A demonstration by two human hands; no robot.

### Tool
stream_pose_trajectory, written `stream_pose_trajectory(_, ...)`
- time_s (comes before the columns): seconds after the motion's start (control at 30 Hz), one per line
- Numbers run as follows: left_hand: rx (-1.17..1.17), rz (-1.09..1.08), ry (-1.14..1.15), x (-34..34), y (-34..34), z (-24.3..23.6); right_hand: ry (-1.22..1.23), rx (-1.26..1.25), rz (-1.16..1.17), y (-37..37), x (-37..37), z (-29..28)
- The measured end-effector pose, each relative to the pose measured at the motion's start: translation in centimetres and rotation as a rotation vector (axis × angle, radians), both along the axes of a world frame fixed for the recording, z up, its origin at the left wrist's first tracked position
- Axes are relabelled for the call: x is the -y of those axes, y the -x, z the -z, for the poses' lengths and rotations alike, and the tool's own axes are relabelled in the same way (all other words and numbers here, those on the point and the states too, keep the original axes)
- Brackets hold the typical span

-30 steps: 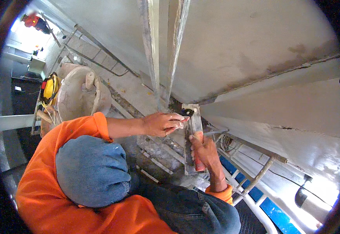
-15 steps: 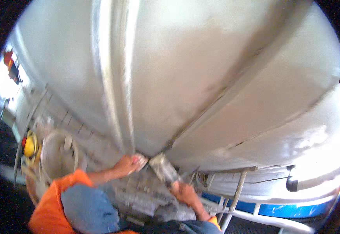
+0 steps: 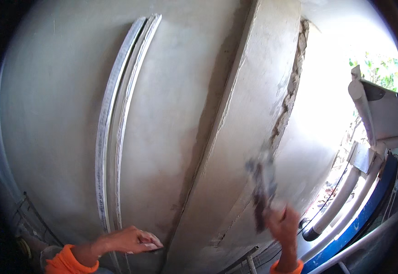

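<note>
My right hand (image 3: 283,224) is closed around a trowel (image 3: 264,182), its blade smeared by motion and raised at the plastered wall (image 3: 167,114). The blade is close to the lower end of a rough, broken plaster edge (image 3: 286,107); whether it touches cannot be told. Lower left, my left hand (image 3: 135,239) has its fingers curled together in front of the wall. Something small and dark shows under its fingertips, too unclear to name. Between my hands a raised plaster band (image 3: 235,137) climbs the wall, with a damp dark strip along its left side.
Two long pale straight strips (image 3: 116,123) run up the wall above my left hand. At the right stand thick pale pipes (image 3: 334,219), a blue curved edge (image 3: 340,244) and metal rails (image 3: 368,253). A metal bar end (image 3: 251,251) juts up below the trowel.
The view has swung up from the floor to the wall. My right hand has lifted the trowel up and right, away from the wall's foot. My left hand is now apart from it.
</note>
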State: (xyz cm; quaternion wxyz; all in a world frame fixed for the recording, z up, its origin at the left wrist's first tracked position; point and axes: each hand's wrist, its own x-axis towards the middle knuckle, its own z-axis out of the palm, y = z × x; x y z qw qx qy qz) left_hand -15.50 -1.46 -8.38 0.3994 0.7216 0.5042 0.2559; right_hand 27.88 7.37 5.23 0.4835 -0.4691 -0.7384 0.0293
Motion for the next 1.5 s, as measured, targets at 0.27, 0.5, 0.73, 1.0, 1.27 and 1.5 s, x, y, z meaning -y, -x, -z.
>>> stream_pose_trajectory(0.27, 0.099, 0.233, 0.016, 3.6, -7.4, 0.6, -0.899, 0.151, 0.302, 4.4, -9.4, -24.1)
stream_pose_trajectory(0.5, -0.103, 0.239, 0.062, 1.7, -6.5, 6.4, -0.880, 0.122, 0.402, 7.1, -12.2, -33.5)
stream_pose_trajectory(0.73, 0.065, 0.104, 0.000, -0.2, -3.7, 9.7, -0.768, -0.025, 0.398, 9.4, -13.5, -37.9)
stream_pose_trajectory(1.0, -0.126, 0.059, 0.014, -3.8, -1.0, 13.3, -0.751, 0.045, 0.463, 12.1, -14.6, -42.6)
stream_pose_trajectory(1.27, -0.171, 0.021, 0.024, -4.3, -0.7, 15.1, -0.771, -0.051, 0.490, 13.1, -14.5, -44.9)
stream_pose_trajectory(1.5, -0.195, -0.004, 0.090, -4.6, 0.0, 15.8, -0.837, 0.019, 0.481, 12.1, -15.3, -45.3)
